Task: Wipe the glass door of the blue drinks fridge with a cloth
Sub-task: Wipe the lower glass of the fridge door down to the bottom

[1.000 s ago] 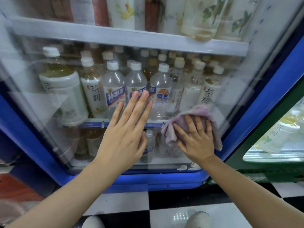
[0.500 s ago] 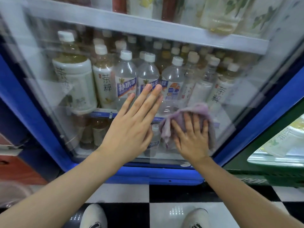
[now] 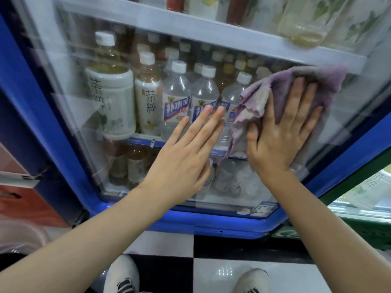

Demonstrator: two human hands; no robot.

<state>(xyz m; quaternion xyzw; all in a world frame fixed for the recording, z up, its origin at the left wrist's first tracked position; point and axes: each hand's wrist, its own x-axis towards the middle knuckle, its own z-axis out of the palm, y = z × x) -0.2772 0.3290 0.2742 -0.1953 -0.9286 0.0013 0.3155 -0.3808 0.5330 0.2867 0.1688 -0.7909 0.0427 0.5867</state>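
Observation:
The blue drinks fridge (image 3: 25,115) fills the view, its glass door (image 3: 69,85) showing shelves of bottles behind it. A purple-grey cloth (image 3: 300,85) is spread on the lower right part of the glass. My right hand (image 3: 281,134) lies flat on the cloth with fingers spread, pressing it against the door. My left hand (image 3: 186,153) rests flat on the glass just to the left of the cloth, fingers together and pointing up, holding nothing.
A green-framed fridge (image 3: 359,220) stands at the right. A red-brown cabinet (image 3: 25,199) sits at the lower left. Black and white floor tiles (image 3: 211,246) and my two white shoes (image 3: 120,275) are below.
My right hand has slid the cloth upward and to the right on the glass. The left hand stays flat on the door. The view has moved closer to the fridge.

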